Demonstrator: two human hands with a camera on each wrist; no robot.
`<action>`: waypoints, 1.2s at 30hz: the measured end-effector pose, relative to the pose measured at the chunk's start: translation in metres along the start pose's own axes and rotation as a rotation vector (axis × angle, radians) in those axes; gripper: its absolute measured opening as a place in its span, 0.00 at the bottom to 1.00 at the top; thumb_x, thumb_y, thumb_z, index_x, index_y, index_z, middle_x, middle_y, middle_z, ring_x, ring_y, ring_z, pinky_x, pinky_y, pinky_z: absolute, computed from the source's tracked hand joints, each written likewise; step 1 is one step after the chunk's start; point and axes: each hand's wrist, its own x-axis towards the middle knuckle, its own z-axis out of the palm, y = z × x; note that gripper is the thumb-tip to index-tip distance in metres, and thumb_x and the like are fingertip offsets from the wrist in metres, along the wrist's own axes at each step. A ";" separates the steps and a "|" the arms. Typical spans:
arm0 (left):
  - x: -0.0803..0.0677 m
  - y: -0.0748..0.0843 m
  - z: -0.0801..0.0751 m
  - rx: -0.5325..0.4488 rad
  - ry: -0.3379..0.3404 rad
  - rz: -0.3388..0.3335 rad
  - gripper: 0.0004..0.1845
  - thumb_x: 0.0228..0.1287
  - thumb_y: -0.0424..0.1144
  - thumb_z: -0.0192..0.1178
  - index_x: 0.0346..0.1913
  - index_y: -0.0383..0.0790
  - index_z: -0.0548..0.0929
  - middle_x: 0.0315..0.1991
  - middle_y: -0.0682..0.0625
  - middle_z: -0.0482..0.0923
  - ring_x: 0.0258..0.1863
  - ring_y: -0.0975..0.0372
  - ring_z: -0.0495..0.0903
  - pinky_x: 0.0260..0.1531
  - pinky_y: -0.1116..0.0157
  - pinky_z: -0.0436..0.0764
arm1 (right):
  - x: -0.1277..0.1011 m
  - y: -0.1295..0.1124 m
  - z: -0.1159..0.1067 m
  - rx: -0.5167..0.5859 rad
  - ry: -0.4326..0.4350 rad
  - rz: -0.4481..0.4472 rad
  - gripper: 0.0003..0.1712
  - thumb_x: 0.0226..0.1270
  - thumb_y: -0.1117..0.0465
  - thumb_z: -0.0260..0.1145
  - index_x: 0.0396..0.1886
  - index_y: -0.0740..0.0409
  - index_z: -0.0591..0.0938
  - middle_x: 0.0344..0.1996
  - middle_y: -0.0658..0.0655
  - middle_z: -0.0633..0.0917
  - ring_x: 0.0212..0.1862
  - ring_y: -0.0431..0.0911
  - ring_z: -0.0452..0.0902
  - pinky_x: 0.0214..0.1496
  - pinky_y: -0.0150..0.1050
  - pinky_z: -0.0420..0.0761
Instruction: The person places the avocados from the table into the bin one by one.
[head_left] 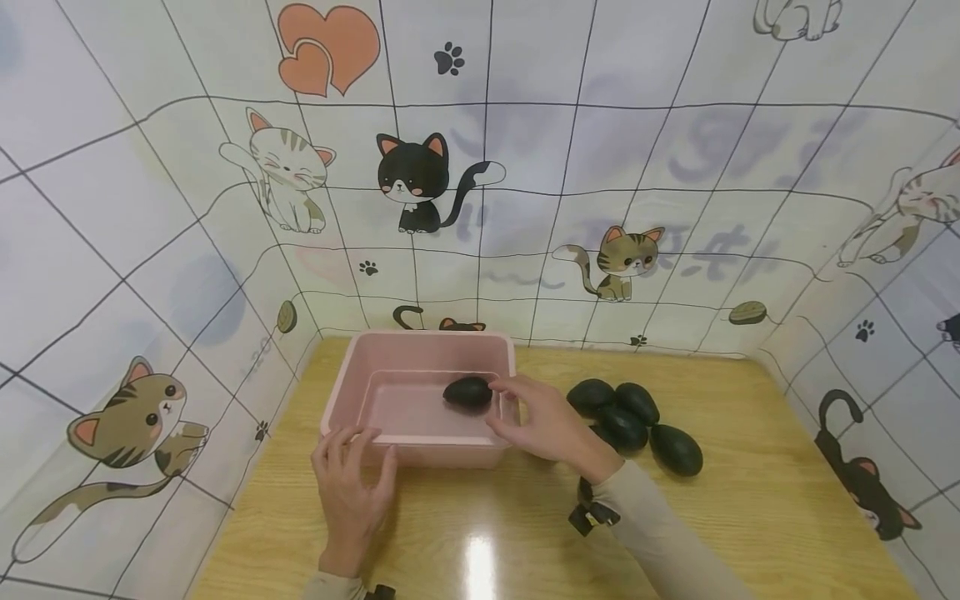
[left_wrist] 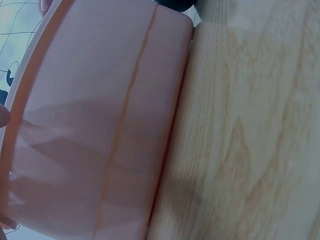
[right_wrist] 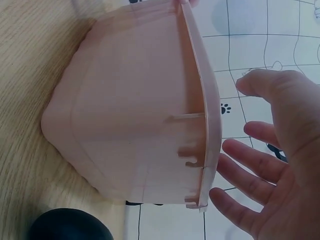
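Loading the pink bin (head_left: 420, 450) with dark avocados: your right hand (head_left: 543, 425) hangs over the bin's right rim with its fingers spread and relaxed, and the right wrist view shows the palm bare, gripping nothing. One avocado (head_left: 468, 392) sits inside the bin, toward its right side, just beside your right fingertips; whether they touch it cannot be told from the head view. By appearance this is the release step of one transfer, with the fruit already delivered.

Your left hand (head_left: 351, 487) rests against the near wall of the bin, its straight fingers lying over the front rim and steadying it without curling round anything. The left wrist view shows only that pink wall standing on the wooden table (head_left: 750, 517).

The remaining pile of avocados (head_left: 633, 421) lies on the table to the right of the bin, near your right forearm, several fruits touching one another.

The next move, as a judgement, calls for you to lift your right hand clear of the rim, carry it rightward to the pile, and close round a single fruit without nudging its neighbours, which look likely to roll. Keep your left hand bracing the bin, since it appears light and could slide.
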 end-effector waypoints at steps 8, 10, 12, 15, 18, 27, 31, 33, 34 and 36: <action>0.000 0.000 0.001 0.002 0.003 0.002 0.18 0.59 0.46 0.66 0.46 0.37 0.88 0.49 0.34 0.83 0.56 0.37 0.72 0.61 0.39 0.65 | -0.006 0.004 -0.002 0.030 0.041 0.009 0.28 0.68 0.45 0.74 0.64 0.47 0.85 0.62 0.48 0.87 0.60 0.46 0.85 0.61 0.49 0.85; 0.000 0.000 0.001 0.002 0.004 0.001 0.18 0.59 0.46 0.66 0.46 0.37 0.88 0.49 0.33 0.83 0.56 0.37 0.72 0.61 0.38 0.65 | -0.007 0.005 -0.002 0.042 0.056 0.007 0.27 0.67 0.46 0.75 0.64 0.48 0.86 0.59 0.48 0.88 0.57 0.45 0.85 0.57 0.47 0.86; 0.000 0.000 0.001 0.002 0.004 0.001 0.18 0.59 0.46 0.66 0.46 0.37 0.88 0.49 0.33 0.83 0.56 0.37 0.72 0.61 0.38 0.65 | -0.009 0.007 -0.002 0.045 0.067 0.005 0.27 0.67 0.47 0.75 0.64 0.48 0.86 0.56 0.47 0.89 0.54 0.43 0.85 0.55 0.45 0.86; 0.000 -0.001 0.001 0.001 0.004 0.000 0.18 0.59 0.46 0.66 0.47 0.37 0.88 0.49 0.34 0.83 0.56 0.37 0.72 0.61 0.39 0.65 | -0.011 0.009 -0.001 0.051 0.076 0.002 0.28 0.67 0.48 0.75 0.65 0.48 0.85 0.54 0.47 0.89 0.52 0.41 0.84 0.55 0.46 0.85; 0.000 -0.001 0.001 -0.002 0.003 -0.002 0.18 0.59 0.46 0.66 0.47 0.38 0.88 0.49 0.35 0.83 0.57 0.38 0.72 0.60 0.40 0.66 | -0.013 0.012 0.000 0.063 0.077 0.006 0.28 0.68 0.48 0.75 0.65 0.49 0.85 0.54 0.50 0.90 0.52 0.42 0.84 0.57 0.48 0.85; -0.002 -0.002 0.002 -0.004 0.010 -0.008 0.17 0.59 0.46 0.67 0.46 0.38 0.88 0.49 0.35 0.83 0.57 0.37 0.72 0.61 0.40 0.65 | -0.019 0.013 0.001 0.070 0.100 0.012 0.28 0.68 0.48 0.75 0.66 0.48 0.85 0.56 0.53 0.90 0.57 0.47 0.86 0.60 0.52 0.85; -0.002 -0.001 0.002 -0.003 0.007 -0.007 0.17 0.59 0.46 0.67 0.46 0.38 0.88 0.50 0.35 0.83 0.57 0.38 0.72 0.61 0.40 0.65 | -0.021 0.013 0.002 0.065 0.110 0.008 0.28 0.69 0.48 0.75 0.66 0.47 0.84 0.55 0.53 0.90 0.57 0.49 0.86 0.58 0.52 0.84; -0.002 -0.001 0.001 -0.003 0.006 -0.007 0.17 0.59 0.46 0.67 0.47 0.38 0.88 0.50 0.35 0.83 0.57 0.38 0.72 0.60 0.40 0.65 | -0.022 0.013 0.002 0.067 0.120 0.010 0.27 0.69 0.48 0.75 0.66 0.47 0.85 0.55 0.52 0.90 0.56 0.50 0.87 0.58 0.52 0.85; -0.002 -0.001 0.001 -0.003 0.005 -0.007 0.17 0.59 0.46 0.67 0.47 0.38 0.88 0.50 0.35 0.83 0.57 0.38 0.72 0.60 0.40 0.65 | -0.023 0.013 0.002 0.077 0.126 0.011 0.27 0.68 0.49 0.76 0.66 0.48 0.85 0.55 0.52 0.90 0.56 0.52 0.87 0.58 0.53 0.85; -0.002 -0.001 0.001 -0.002 0.004 -0.008 0.18 0.59 0.46 0.67 0.47 0.38 0.88 0.50 0.35 0.83 0.57 0.38 0.72 0.60 0.40 0.66 | -0.024 0.012 0.002 0.083 0.134 0.019 0.28 0.67 0.48 0.76 0.65 0.48 0.85 0.55 0.52 0.90 0.57 0.54 0.87 0.57 0.54 0.85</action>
